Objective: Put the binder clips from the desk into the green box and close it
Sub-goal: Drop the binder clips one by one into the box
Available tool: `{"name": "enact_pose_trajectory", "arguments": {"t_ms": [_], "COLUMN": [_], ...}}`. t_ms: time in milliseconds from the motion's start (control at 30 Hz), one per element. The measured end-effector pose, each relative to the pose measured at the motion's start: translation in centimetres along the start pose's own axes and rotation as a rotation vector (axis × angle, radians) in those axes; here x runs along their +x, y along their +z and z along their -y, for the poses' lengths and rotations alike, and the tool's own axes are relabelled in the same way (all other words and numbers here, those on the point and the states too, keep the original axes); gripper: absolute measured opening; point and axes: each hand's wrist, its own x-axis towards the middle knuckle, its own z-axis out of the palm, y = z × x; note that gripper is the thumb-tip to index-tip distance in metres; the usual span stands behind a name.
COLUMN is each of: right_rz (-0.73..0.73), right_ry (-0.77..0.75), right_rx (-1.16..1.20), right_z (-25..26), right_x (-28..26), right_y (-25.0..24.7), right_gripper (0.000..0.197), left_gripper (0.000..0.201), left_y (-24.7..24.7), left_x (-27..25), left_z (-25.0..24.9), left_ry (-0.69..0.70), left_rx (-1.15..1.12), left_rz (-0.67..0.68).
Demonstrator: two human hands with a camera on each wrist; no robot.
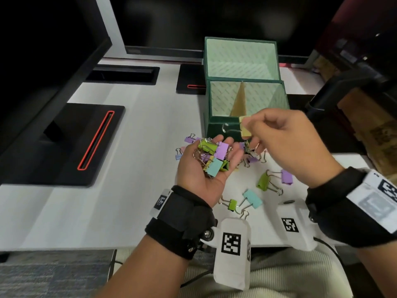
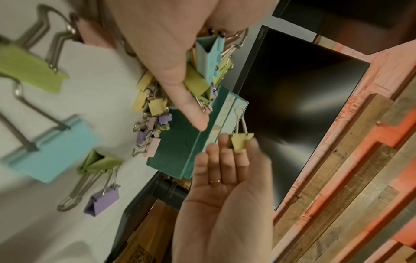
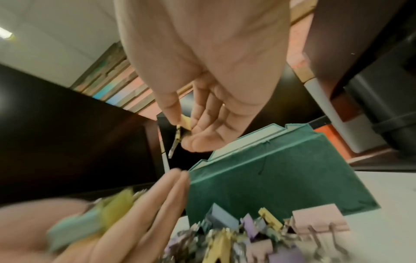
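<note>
The green box (image 1: 212,127) stands open on the white desk (image 1: 133,190), with its lid (image 1: 240,57) upright behind it. My left hand (image 1: 233,154) lies palm up in front of the box and carries several coloured binder clips (image 1: 211,157). Just above the box's front wall, my right hand (image 1: 247,125) pinches a yellow binder clip (image 1: 245,131) between thumb and fingers; the pinch also shows in the right wrist view on the yellow clip (image 3: 185,121). More clips lie piled against the box (image 1: 251,155). Loose ones include a green clip (image 1: 263,182), a purple clip (image 1: 286,177) and a teal clip (image 1: 253,198).
A black monitor base with a red stripe (image 1: 64,143) sits at the left under a dark screen (image 1: 43,61). A second base (image 1: 191,82) stands left of the box. A dark chair armrest (image 1: 335,89) juts in at the right. The desk's front edge runs below my wrists.
</note>
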Motion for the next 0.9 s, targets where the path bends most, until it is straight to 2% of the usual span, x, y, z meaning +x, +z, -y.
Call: {"name": "enact_pose_trajectory", "arguments": {"t_ms": [133,300,400,533,633,700,800,900], "right_rz": [-0.104,-0.12,-0.072,0.044,0.248,0.313,0.274,0.213], "right_ry": [0.084,0.033,-0.007,-0.099,-0.076,-0.07,-0.083,-0.096], "right_rx": [0.123,0.004,-0.176,-0.292,-0.393,-0.475,-0.562,-0.567], "right_z": [0.2,1.1,1.5,2.8,3.2,2.8,1.7,0.8], "right_x": [2.8,5.9,6.1,3.6,1.7,1.0,0.3,-0.4], "right_y": [-0.5,0.2,0.6,0.6,0.4,0.4,0.9,1.5], "right_gripper": [0.007,0.011,0.027,0.006,0.008,0.012,0.023,0.026], "left_gripper": [0.037,0.039,0.042,0.042,0.042,0.043,0.052,0.043], "left_y": [-0.2,-0.2,-0.4,-0.6,-0.4,-0.3,-0.2,0.0], "left_x": [-0.1,-0.3,-0.3,-0.3,-0.1,0.1,0.2,0.2], "left_z": [-0.6,-0.5,-0.3,-0.4,-0.3,-0.1,0.4,0.8], "left_ry": [-0.012,-0.032,-0.043,-0.026,0.004,0.013,0.03,0.036], "left_rx": [-0.014,-0.02,0.001,0.032,0.025,0.035,0.061,0.082], "left_rz": [-0.025,-0.019,-0.008,0.018,0.015,0.019,0.023,0.0]}}
